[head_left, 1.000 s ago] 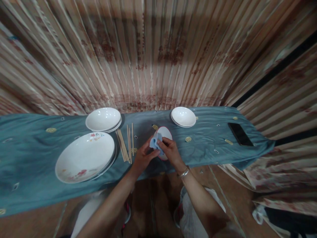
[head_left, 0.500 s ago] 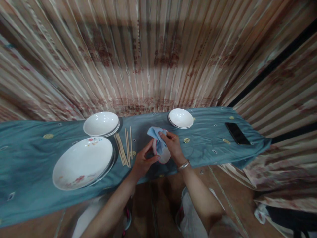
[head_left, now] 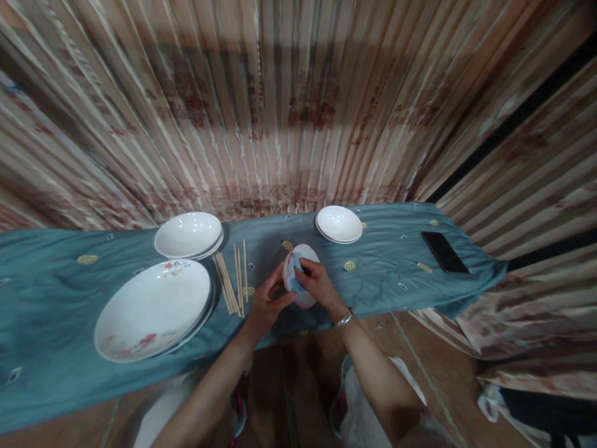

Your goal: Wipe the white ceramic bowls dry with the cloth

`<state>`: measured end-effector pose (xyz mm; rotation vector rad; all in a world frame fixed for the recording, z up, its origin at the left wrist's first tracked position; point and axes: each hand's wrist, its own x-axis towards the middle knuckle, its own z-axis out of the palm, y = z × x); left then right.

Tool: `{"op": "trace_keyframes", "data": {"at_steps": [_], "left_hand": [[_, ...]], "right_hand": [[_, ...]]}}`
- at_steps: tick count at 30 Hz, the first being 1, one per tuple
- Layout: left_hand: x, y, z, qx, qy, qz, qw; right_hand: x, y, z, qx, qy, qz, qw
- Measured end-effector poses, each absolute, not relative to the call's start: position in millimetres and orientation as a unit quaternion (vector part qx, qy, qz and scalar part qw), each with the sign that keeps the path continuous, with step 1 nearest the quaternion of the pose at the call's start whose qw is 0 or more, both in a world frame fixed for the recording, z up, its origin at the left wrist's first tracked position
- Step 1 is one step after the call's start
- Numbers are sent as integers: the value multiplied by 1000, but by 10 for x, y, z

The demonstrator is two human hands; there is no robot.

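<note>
My left hand grips a small white bowl with a reddish rim by its left side. The bowl is tilted on edge above the front part of the table, its inside turned to the right. My right hand, with a silver bracelet at the wrist, pinches a light blue cloth and presses it inside the bowl. Part of the cloth is hidden behind the right fingers. Several wooden chopsticks lie just left of my left hand.
Large floral plates are stacked at the left, with white bowls behind them. Small stacked bowls stand at the back edge. A black phone lies at the right on the teal tablecloth. A pleated curtain hangs behind.
The cloth has gone from sticking up over the bowl's far rim to being bunched inside it. My right hand has moved slightly left and down into the bowl.
</note>
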<state>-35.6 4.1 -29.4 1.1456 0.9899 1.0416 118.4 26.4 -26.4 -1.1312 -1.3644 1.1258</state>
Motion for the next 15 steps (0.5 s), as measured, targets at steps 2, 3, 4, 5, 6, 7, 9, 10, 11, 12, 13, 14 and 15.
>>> {"op": "trace_keyframes", "data": {"at_steps": [2,3,4,5,6,7,9,10,11,12,13,14,15], "left_hand": [[-361,45,-288,493,430,445,612],[-365,49,-291,493,431,441,614],[-368,55,-299,493,432,438,615],[-371,63,-311,493,433,436,616],[-373,72,-327,493,433,436,617],[-375,80,-345,492,431,437,617],[-375,94,-377,493,427,439,618],[-374,97,-387,495,425,439,617],[-372,98,-390,499,423,439,616],[-370,96,-388,503,420,439,615],[-369,91,-380,506,417,439,614],[-367,86,-369,508,414,440,614],[-365,80,-356,509,413,441,613]], "right_hand": [[1224,244,-250,-443,-580,504,461],[1247,238,-247,-432,-587,523,443],[1267,234,-248,-422,-592,538,426],[1281,233,-253,-416,-595,549,414],[1287,233,-260,-414,-597,554,407],[1283,237,-269,-416,-597,551,407],[1254,249,-289,-434,-601,521,424],[1233,258,-296,-446,-604,495,438],[1214,267,-300,-459,-609,464,450],[1197,277,-303,-473,-617,430,459],[1185,285,-305,-488,-628,393,462],[1179,293,-307,-505,-640,352,460],[1177,298,-311,-522,-654,308,453]]}}
